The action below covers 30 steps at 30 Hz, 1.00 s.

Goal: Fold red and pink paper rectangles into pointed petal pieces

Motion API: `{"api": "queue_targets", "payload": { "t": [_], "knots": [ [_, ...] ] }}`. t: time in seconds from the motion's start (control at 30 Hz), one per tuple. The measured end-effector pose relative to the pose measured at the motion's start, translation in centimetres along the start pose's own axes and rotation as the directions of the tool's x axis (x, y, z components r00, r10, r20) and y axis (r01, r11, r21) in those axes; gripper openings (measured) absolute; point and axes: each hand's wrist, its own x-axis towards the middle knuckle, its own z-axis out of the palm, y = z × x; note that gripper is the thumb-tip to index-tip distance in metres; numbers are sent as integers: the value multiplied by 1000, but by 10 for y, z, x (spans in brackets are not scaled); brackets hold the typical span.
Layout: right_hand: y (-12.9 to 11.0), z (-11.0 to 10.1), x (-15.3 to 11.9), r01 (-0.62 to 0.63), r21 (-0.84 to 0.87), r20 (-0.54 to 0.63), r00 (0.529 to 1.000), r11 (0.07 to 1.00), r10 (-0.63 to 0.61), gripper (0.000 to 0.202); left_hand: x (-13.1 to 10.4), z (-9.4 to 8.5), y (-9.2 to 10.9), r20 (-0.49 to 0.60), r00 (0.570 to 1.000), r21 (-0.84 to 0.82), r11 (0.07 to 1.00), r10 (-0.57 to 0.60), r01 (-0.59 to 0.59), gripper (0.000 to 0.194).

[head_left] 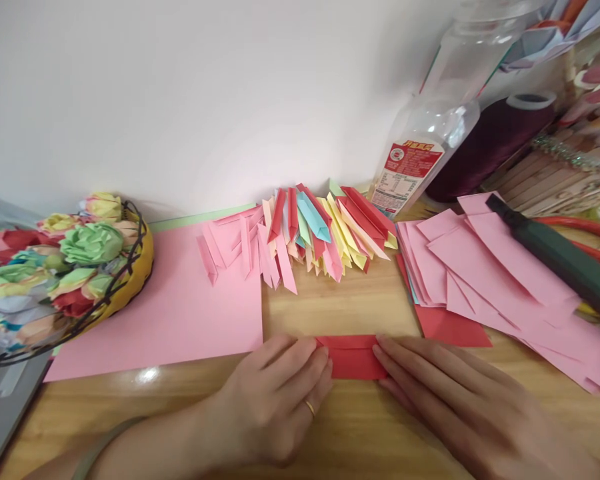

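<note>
A small red paper strip (354, 357) lies crosswise on the wooden table, with a fold line along its upper part. Curled fingers of my left hand (285, 393) grip its left end; a ring and a bracelet show on that side. At the other end, my right hand (455, 393) holds the paper between thumb and fingers, the fingers pressed together and fairly straight. Just beyond the strip stands a heap of folded paper pieces (325, 230) in red, pink, yellow, blue and green.
On the left, a basket (147, 250) of paper flowers rests by a large pink sheet (215, 320). Loose pink papers (495, 267) lie at right under a dark green-handled tool (570, 260). Behind them are a clear bottle (420, 147) and a purple thread spool (495, 140). A white wall (180, 93) bounds the back.
</note>
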Motion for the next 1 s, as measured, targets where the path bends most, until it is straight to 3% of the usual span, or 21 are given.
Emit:
{"api": "queue_targets", "payload": {
  "t": [0.17, 0.27, 0.37, 0.5, 0.7, 1.0],
  "knots": [
    [0, 0, -2, 8, 36, -6, 1000, 999, -7, 40, -1, -1, -2, 29, 997, 26, 997, 76, -77, 38],
    [2, -2, 6, -17, 77, -16, 1000, 997, 18, 38, 0, 1, -3, -2, 998, 22, 997, 70, -70, 29],
    [3, -2, 18, -97, 192, -16, 995, 977, 102, 26, 4, 7, -4, -57, 993, -74, 993, -100, 96, 11],
    [3, 2, 29, -270, 354, -1, 957, 896, 288, 11, 9, 13, -4, -70, 943, -244, 922, -326, 300, 11],
    [1, 6, 28, -339, 404, 20, 932, 850, 362, 12, 11, 12, -1, -16, 881, -314, 839, -472, 444, 11],
    [3, 5, 26, -395, 459, 78, 910, 796, 407, 12, 14, 2, 2, 128, 837, -427, 733, -531, 530, 14]
  ]
}}
